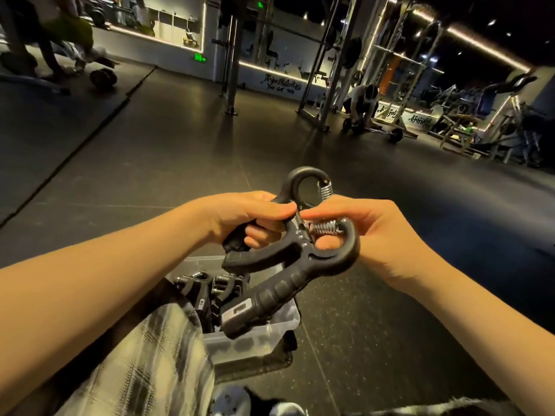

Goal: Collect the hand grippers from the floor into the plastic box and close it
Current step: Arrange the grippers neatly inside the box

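Two black plastic hand grippers with steel springs [267, 295] are held up in the air, right above the clear plastic box [270, 330] on the dark rubber gym floor [180, 163]. More black grippers [207, 292] are piled inside the box. The left hand [249, 214] curls round one handle. The right hand [375, 229] hooks its fingers through a loop, with the thumb pressed by the spring.

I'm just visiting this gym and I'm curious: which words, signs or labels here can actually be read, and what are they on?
"You got this": painted on the far wall, under brush script I cannot read.
Green exit sign: too small to read.
Brush script on the right wall: blurred, unreadable.
Logo panel on the hand gripper: a pale mark, no legible word.
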